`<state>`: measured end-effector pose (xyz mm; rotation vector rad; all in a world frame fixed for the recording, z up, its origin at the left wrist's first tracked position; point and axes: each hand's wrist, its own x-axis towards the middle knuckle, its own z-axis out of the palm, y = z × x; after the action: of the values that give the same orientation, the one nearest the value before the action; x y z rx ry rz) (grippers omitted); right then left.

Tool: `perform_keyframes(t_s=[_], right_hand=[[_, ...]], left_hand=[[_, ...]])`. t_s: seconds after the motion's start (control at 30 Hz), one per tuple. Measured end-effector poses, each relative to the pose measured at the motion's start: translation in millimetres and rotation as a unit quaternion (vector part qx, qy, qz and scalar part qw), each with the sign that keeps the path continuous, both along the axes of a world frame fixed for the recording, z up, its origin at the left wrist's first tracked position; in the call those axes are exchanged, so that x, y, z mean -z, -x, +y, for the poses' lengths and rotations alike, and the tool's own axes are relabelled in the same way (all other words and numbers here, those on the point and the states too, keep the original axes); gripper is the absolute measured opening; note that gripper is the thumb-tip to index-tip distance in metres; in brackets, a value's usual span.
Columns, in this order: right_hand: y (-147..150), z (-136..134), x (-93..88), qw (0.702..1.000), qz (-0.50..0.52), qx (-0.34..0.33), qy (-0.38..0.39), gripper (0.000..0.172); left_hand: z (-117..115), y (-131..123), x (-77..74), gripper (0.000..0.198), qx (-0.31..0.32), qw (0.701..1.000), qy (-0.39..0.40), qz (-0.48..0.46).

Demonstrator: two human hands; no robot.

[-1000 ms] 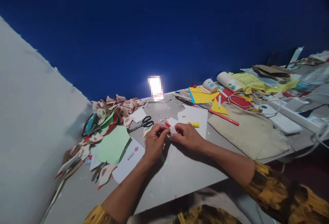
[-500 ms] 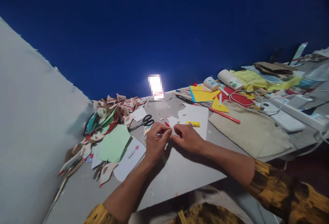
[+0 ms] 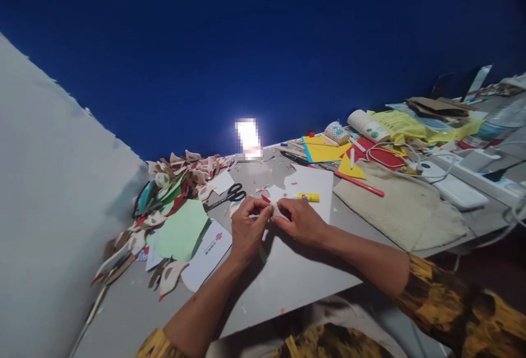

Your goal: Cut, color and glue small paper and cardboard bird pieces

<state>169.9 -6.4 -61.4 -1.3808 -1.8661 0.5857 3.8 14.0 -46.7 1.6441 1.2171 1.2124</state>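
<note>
My left hand (image 3: pixel 247 225) and my right hand (image 3: pixel 299 219) meet above a large white sheet (image 3: pixel 283 276) on the grey table (image 3: pixel 123 308). Both pinch a small white paper piece with a red bit (image 3: pixel 271 203) between their fingertips. A yellow glue stick (image 3: pixel 308 197) lies on another white sheet (image 3: pixel 313 185) just beyond my right hand. Black scissors (image 3: pixel 228 195) lie a little beyond my left hand.
A heap of cut paper scraps (image 3: pixel 172 182), a green sheet (image 3: pixel 181 231) and a white envelope (image 3: pixel 207 254) lie at the left. A beige cloth (image 3: pixel 402 212), red pencil (image 3: pixel 359 183), yellow paper (image 3: pixel 324 152), cables and a white device (image 3: pixel 450 188) crowd the right. A white wall (image 3: pixel 49 226) borders the left.
The hands have stayed together on the small paper piece, with only slight finger shifts. The view has tilted a little.
</note>
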Motion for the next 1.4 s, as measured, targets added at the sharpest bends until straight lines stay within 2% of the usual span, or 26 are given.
perform_keyframes(t_s=[0.2, 0.37, 0.7, 0.87, 1.23, 1.4], right_hand=[[0, -1, -1.1, 1.0, -0.007, -0.01, -0.012, 0.025], [0, -2, -5.6, 1.0, 0.013, 0.008, 0.001, 0.033], [-3, 0, -8.5, 0.998, 0.053, 0.034, 0.016, 0.036], [-5, 2, -8.2, 0.996, 0.078, 0.043, 0.025, 0.038], [-6, 2, -11.4, 0.997, 0.055, 0.049, 0.03, 0.033], [-7, 3, -13.5, 0.996, 0.029, 0.066, 0.047, 0.029]], left_hand=[[0, -1, -2.5, 0.004, -0.004, 0.998, 0.054, -0.028], [-1, -2, 1.8, 0.009, 0.001, 0.989, 0.097, -0.108], [1, -4, 1.1, 0.025, 0.032, 0.933, 0.244, -0.263], [2, 0, 1.0, 0.025, 0.052, 0.936, 0.261, -0.23], [1, 0, -8.0, 0.011, 0.08, 0.98, 0.161, -0.08], [3, 1, -8.7, 0.011, 0.085, 0.982, 0.151, -0.077]])
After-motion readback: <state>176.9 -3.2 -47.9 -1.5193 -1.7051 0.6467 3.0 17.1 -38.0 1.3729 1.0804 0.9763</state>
